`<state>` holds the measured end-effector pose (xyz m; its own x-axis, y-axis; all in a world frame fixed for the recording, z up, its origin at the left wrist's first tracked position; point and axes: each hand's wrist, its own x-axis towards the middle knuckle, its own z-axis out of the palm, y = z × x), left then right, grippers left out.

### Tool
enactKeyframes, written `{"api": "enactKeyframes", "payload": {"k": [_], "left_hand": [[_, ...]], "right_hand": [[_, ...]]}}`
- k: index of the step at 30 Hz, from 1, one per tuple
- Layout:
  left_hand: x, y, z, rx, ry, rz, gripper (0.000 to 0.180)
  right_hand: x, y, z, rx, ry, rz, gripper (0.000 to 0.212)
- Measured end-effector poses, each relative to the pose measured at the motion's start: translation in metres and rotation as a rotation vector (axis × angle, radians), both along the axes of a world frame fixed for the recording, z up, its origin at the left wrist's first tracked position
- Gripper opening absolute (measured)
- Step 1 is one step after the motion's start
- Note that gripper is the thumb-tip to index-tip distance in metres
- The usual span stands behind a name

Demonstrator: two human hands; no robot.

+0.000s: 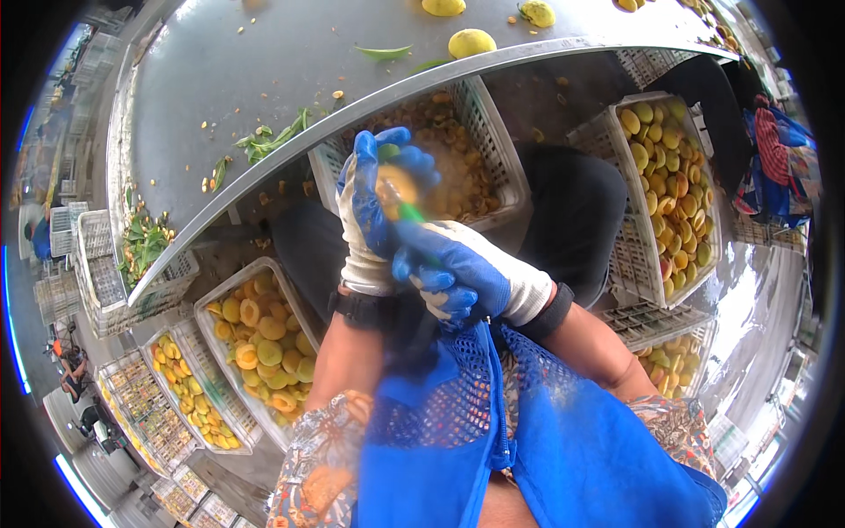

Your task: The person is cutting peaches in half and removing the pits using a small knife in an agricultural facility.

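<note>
Blue and white gloves [531, 290] cover the left hand [368, 198] and the right hand [466, 271], which meet in the middle of the scene, over the near edge of the middle crate [498, 132]. The left hand grips a yellow-orange fruit [401, 182], its fingers curled round the far side and the fruit set against the palm. The right hand, just nearer and to the right, is closed in a fist round the green handle of a tool [410, 213]. The tool points far and left, its tip at the fruit; blur hides whether it is in the flesh or only against it.

Dark bands circle both wrists, and a blue vest [431, 475] with mesh and a zip hangs below the hands. Dark trouser legs [576, 207] stand to either side of the middle crate, which holds brownish-yellow pieces, partly blurred.

To the right, a white crate [623, 207] is full of yellow and orange fruit, some of it showing orange faces. To the left, nearer, another white crate [302, 305] holds more, several of them halved. Across the far side runs a grey metal table [264, 57], bearing a loose yellow fruit [473, 43] close to its edge and green leaves [275, 139] farther left.
</note>
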<state>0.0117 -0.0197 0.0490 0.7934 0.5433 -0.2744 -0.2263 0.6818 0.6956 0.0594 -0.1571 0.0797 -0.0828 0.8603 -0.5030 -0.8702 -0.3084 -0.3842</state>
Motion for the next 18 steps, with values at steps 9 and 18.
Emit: {"api": "enactKeyframes", "payload": {"k": [9, 18], "left_hand": [[-0.005, 0.005, -0.025, 0.060, 0.120, -0.091, 0.051], [-0.012, 0.006, -0.017, 0.013, 0.183, -0.191, 0.048]], "right_hand": [[0.004, -0.003, -0.019, 0.067, 0.246, 0.013, 0.039], [0.012, -0.012, -0.009, 0.024, -0.161, 0.127, 0.044]]}}
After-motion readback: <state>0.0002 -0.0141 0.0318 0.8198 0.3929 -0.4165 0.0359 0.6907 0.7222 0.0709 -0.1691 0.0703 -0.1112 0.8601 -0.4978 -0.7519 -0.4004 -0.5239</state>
